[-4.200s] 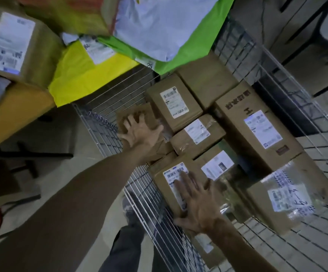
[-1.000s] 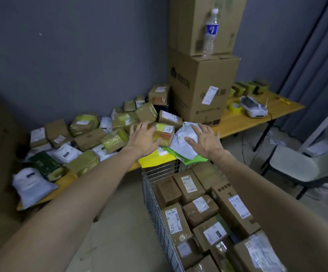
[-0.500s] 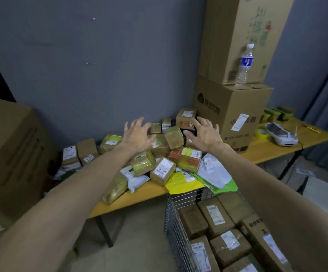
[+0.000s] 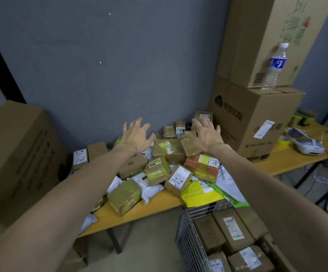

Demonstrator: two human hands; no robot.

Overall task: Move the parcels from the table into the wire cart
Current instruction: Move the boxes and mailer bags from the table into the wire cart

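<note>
A heap of several parcels covers the yellow table [image 4: 139,212]: brown taped boxes, white bags and yellow and green mailers. A taped brown box [image 4: 168,151] with a white label sits in the middle of the heap. My left hand [image 4: 136,135] hovers above the heap's left side with fingers spread, holding nothing. Spread the same way, my right hand [image 4: 205,135] hovers over the right side, above a small brown box [image 4: 189,147]. The wire cart [image 4: 186,240] stands at the lower right with several labelled boxes in it.
Two big cartons [image 4: 255,122] are stacked at the table's right, with a water bottle [image 4: 275,67] on the lower one. A white device [image 4: 304,142] and tape rolls lie further right. Another large carton [image 4: 15,154] stands at the left.
Both hands left the boxes in the cart, rose and reached out over the parcel heap on the table. In the last half second they moved slightly further toward the wall.
</note>
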